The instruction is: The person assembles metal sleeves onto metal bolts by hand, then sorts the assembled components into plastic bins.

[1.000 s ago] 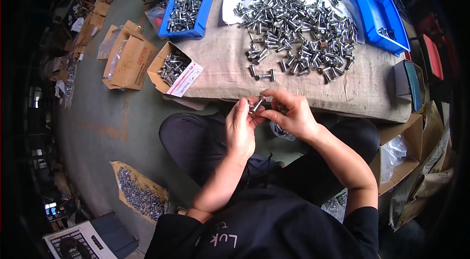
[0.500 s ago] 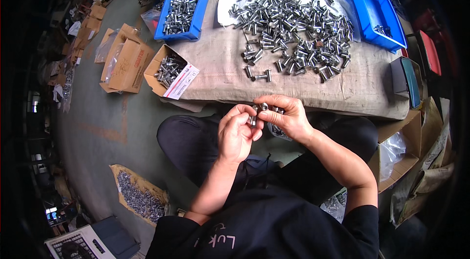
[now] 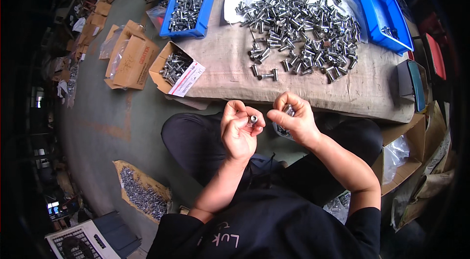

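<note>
My left hand (image 3: 239, 134) is closed around a shiny metal bolt (image 3: 253, 119), pinched at the fingertips with its round hollow-looking end facing up. To its right, my right hand (image 3: 296, 119) is curled around one or more similar bolts (image 3: 289, 110); the fingers hide how many. The two hands are apart, above my lap, just off the near edge of the table. Beyond them, a large pile of bolts (image 3: 298, 29) lies spread over white plastic sheeting (image 3: 234, 4) and the cloth-covered table (image 3: 215, 73).
At the table's left stand a blue bin (image 3: 199, 31) of bolts and an open carton (image 3: 188, 80) with more. A blue bin (image 3: 379, 9) holding a few pieces is at the right. On the floor lie a cardboard box (image 3: 132, 61) and a tray of small parts (image 3: 144, 195).
My hands have moved apart from each other. The bolt in my left hand now shows its round end. The right hand has shifted right, its fingers curled more tightly.
</note>
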